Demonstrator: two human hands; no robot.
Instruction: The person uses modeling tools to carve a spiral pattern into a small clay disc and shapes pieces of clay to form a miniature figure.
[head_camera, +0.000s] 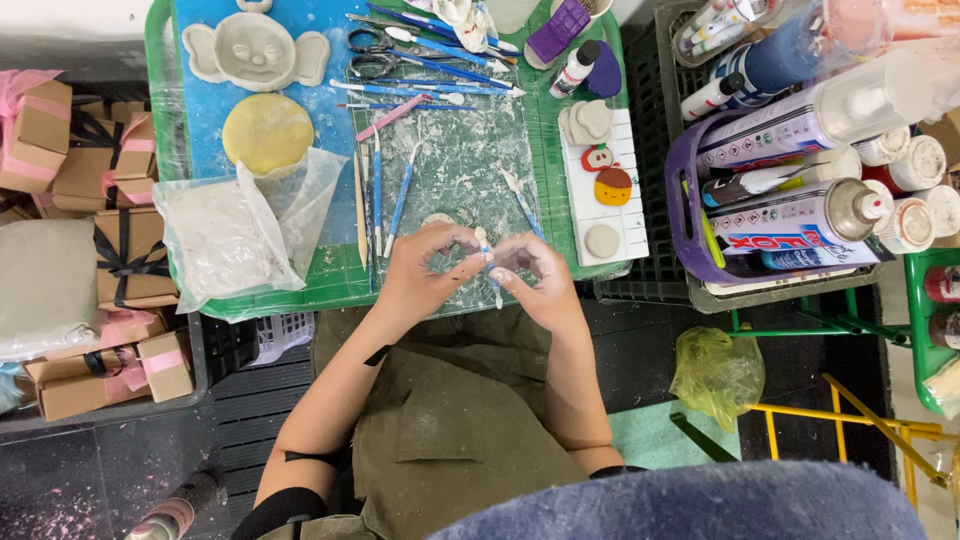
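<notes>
Shaping step, by look: left hand (420, 268) pinches small clay piece (468, 243); right hand (535, 272) grips blue tool (491, 268) against it. Next move needs light, steady pressure over cutting mat (455, 160).

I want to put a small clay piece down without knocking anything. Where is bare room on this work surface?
Free: the cutting mat between the upright blue tools and the white tile; the blue sheet beside the yellow disc. Crowded: the top tool pile, the plastic bag, and around the left hand and right hand.
</notes>
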